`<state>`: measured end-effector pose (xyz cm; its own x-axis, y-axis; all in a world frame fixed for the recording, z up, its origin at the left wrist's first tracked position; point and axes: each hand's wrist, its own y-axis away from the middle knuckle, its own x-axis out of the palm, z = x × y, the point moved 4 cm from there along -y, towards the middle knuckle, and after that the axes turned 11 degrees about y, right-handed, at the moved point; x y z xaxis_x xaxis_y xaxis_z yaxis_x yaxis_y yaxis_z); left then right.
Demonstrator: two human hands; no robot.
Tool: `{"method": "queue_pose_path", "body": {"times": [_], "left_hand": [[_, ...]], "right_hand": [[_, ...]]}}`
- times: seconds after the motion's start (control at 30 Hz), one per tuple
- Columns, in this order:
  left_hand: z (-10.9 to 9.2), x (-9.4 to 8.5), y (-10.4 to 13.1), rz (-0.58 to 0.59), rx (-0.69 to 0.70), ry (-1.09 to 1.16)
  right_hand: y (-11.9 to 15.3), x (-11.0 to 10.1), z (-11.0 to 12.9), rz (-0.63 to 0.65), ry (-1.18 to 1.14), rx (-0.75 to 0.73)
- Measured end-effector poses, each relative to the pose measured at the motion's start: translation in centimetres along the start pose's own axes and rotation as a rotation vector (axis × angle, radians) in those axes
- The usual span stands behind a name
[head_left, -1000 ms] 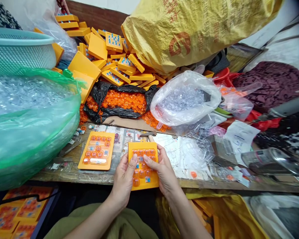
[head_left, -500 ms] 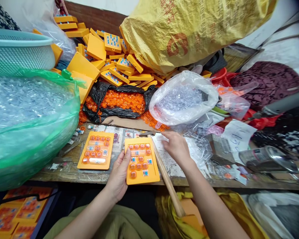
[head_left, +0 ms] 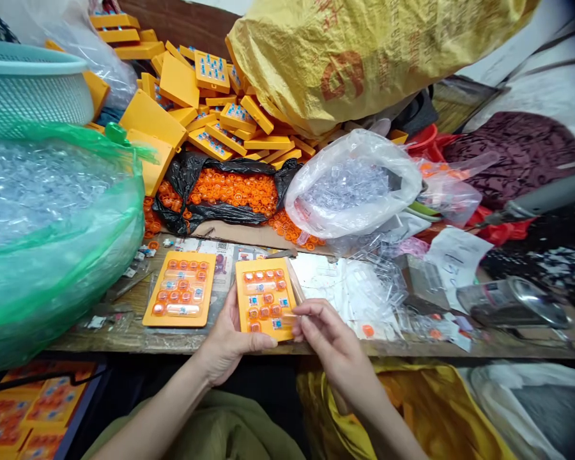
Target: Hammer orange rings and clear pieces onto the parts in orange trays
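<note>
My left hand (head_left: 230,342) grips a yellow keypad panel (head_left: 245,306) from its left and lower edge, thumb across the bottom. Rows of orange caps and a long clear cap sit on it; several blue switches show uncovered. At the panel's lower right, my right hand (head_left: 338,345) has its thumb and fingers pinched around a small, clear-looking piece (head_left: 294,315), partly hidden and blurred. To the left lies a second yellow panel (head_left: 156,314) with orange caps. Behind the held panel is a hammer (head_left: 283,253), its handle mostly covered.
A black bag of orange caps (head_left: 234,195) and a white bag of clear pieces (head_left: 352,188) stand at the back. Yellow cases (head_left: 179,83) pile behind. A green bag (head_left: 52,275) bulges at left. One orange cap (head_left: 368,330) lies right of my right hand.
My right hand has come back from beyond the hammer to the held panel's lower right, its fingers now pinched. The held panel has shifted slightly up and left. A loose orange cap now shows on the right.
</note>
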<state>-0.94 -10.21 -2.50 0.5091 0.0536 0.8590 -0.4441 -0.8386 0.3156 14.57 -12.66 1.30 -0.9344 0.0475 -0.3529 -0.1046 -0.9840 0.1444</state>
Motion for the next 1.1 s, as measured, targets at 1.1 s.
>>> {"method": "queue_pose_path", "body": {"times": [1.1], "left_hand": [[0.7,-0.1,0.5,-0.085,0.225,-0.188]], "right_hand": [[-1.6,0.3,-2.1,-0.081,0.076,-0.025]]}}
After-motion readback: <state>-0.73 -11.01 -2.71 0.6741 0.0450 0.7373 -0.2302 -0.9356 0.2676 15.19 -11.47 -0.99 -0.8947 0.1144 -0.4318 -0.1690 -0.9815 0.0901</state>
